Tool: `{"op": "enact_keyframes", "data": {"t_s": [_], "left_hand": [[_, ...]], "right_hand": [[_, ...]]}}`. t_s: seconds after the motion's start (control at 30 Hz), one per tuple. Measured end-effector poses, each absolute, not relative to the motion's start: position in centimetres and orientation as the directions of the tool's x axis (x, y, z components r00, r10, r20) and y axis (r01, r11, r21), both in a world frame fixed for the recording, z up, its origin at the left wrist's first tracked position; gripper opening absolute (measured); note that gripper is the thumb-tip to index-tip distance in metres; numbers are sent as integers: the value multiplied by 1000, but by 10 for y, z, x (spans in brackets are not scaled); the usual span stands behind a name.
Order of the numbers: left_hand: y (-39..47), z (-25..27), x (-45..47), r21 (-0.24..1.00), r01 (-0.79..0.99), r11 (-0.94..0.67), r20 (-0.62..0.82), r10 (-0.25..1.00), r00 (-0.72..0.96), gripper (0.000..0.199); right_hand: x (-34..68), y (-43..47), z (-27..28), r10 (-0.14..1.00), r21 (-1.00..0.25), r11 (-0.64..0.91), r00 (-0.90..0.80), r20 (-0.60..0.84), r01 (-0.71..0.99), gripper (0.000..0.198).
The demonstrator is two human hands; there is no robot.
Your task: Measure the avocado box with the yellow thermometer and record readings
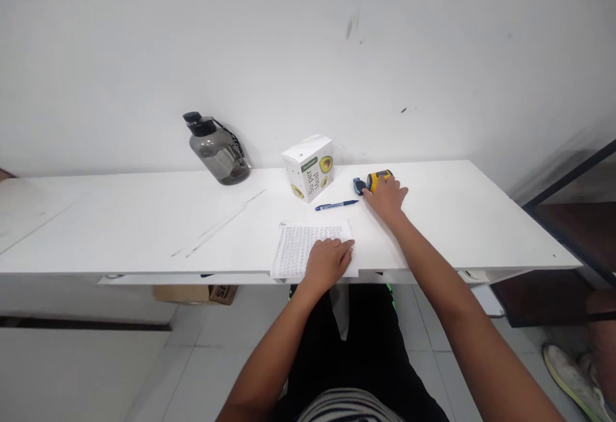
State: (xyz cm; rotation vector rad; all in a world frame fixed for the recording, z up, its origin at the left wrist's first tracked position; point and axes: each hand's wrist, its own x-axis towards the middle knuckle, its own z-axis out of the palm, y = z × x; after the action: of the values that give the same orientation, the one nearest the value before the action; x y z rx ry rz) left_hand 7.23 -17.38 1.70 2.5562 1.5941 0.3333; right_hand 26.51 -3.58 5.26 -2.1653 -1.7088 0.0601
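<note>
My left hand point(330, 261) lies over the right part of a sheet of handwritten paper point(293, 249), which slightly overhangs the front edge. Its fingers are stretched out and press on the sheet. My right hand point(386, 199) reaches farther forward, its fingers closed around a yellow and black tape measure point(378, 178) that rests on the table. Beside the thumb is a small dark object with blue parts point(359, 186), too small to name surely. A blue pen point(337, 205) lies between the paper and a white box with avocado pictures point(312, 168).
A large grey see-through water bottle point(219, 152) with a black cap stands at the back left of the white table point(120, 229), against the wall. Below are a cardboard box point(192, 294) and a dark frame at right. Another person's shoe point(570, 371) shows at lower right.
</note>
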Motion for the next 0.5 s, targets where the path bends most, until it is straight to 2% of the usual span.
{"op": "enact_keyframes", "data": {"t_s": [0.13,0.3,0.5], "left_hand": [[-174,19,73,208,872,-442,118,897,427,39],[-174,18,72,201,873,-444,115,896,429,40],[-173,19,72,183,872,-455,121,890,439,42]], "right_hand": [[271,-16,59,941,-348,-318,337,-5,882,72],[274,-22,45,942,-405,-324,332,-54,855,77],[287,-26,45,918,-514,-385,376,-127,766,60]]}}
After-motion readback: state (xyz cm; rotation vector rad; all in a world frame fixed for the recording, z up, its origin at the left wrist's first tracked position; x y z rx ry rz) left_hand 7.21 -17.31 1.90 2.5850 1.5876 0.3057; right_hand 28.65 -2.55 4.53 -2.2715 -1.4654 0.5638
